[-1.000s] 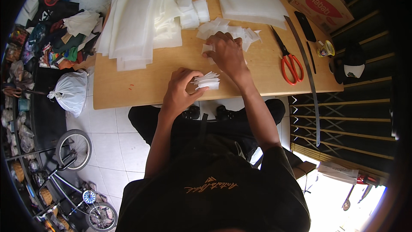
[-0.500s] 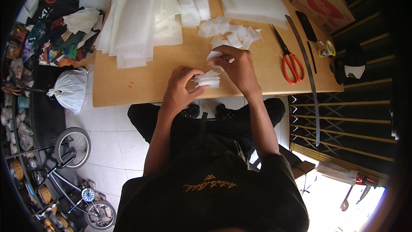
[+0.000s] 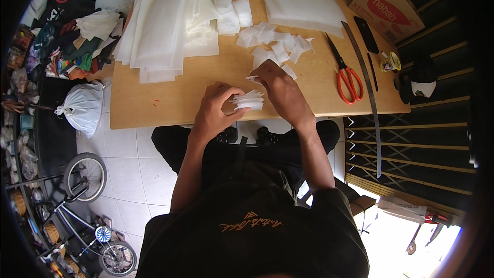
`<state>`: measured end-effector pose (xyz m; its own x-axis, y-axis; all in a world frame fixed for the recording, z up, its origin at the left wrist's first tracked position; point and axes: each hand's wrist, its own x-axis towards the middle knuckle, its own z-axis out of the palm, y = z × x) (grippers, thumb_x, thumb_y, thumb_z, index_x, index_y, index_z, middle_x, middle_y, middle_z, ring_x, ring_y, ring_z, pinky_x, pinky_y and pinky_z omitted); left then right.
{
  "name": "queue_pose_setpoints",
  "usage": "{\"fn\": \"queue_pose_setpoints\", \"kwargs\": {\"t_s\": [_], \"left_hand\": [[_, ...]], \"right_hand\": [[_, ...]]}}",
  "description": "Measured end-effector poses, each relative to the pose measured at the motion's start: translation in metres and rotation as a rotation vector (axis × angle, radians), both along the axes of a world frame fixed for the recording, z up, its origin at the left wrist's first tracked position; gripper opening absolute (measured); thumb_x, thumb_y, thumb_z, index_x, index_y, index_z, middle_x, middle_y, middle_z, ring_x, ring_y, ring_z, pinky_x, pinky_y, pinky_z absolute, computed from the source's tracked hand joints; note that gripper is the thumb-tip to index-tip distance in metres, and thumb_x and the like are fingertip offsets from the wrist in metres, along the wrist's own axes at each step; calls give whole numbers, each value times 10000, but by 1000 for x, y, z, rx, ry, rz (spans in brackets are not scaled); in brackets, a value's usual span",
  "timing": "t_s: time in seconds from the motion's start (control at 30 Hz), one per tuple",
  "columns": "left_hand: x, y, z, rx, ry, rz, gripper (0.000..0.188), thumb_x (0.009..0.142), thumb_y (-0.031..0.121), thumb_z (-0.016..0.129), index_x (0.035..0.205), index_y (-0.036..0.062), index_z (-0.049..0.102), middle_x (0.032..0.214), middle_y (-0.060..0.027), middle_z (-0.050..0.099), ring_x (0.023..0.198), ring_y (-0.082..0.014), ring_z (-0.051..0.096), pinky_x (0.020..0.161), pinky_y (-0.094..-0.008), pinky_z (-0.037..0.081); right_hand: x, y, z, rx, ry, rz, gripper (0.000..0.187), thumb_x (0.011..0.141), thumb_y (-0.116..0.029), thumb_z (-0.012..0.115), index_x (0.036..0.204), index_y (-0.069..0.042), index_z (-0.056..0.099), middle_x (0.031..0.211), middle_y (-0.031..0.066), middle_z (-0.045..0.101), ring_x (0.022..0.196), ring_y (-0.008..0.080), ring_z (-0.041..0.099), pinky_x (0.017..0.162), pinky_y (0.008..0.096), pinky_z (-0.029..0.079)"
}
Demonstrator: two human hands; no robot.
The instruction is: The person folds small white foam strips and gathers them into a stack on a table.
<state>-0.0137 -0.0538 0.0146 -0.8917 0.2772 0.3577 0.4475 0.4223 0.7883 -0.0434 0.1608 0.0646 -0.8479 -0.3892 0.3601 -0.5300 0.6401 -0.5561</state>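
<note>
Stack of small white pieces (image 3: 249, 102) at the near edge of the bench (image 3: 131, 105), gripped between thumb and fingers of the left hand (image 3: 212, 107), layers uneven. Right hand (image 3: 283, 91) just beside it — fingertips closed on a white piece (image 3: 252, 79), partly hidden by the hand. Farther out on the bench: loose white pieces (image 3: 280, 51) scattered beyond the right hand, long translucent strips (image 3: 159, 25) overlapping at far left, a large translucent sheet (image 3: 298, 0) beyond — orange-handled scissors (image 3: 343, 66) lying to the right.
</note>
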Motion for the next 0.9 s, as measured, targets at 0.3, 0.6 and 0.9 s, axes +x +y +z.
{"fn": "queue_pose_setpoints", "kwargs": {"t_s": [0.3,0.6,0.9], "left_hand": [[0,1,-1,3,-19,7,357,795,152,891,1100,84,717,1048,-64,722,1051,-290,642,1002,-423,483],[-2,3,2,31,43,29,373,747,73,909,1071,38,727,1202,-87,672,1120,-310,644,982,-431,541],[1,6,4,151,-88,69,376,758,64,891,1088,42,712,1096,-105,718,1078,-325,667,927,-435,555]], "right_hand": [[3,-9,5,153,83,26,131,932,-56,696,1052,-30,738,1009,118,729,985,345,709,846,437,568],[12,-14,3,311,122,59,193,835,-52,687,1027,-47,704,1026,136,674,1037,313,690,897,430,538],[18,-17,7,314,10,37,245,1012,-266,675,1064,-28,706,1047,145,679,1043,323,679,923,440,507]]}}
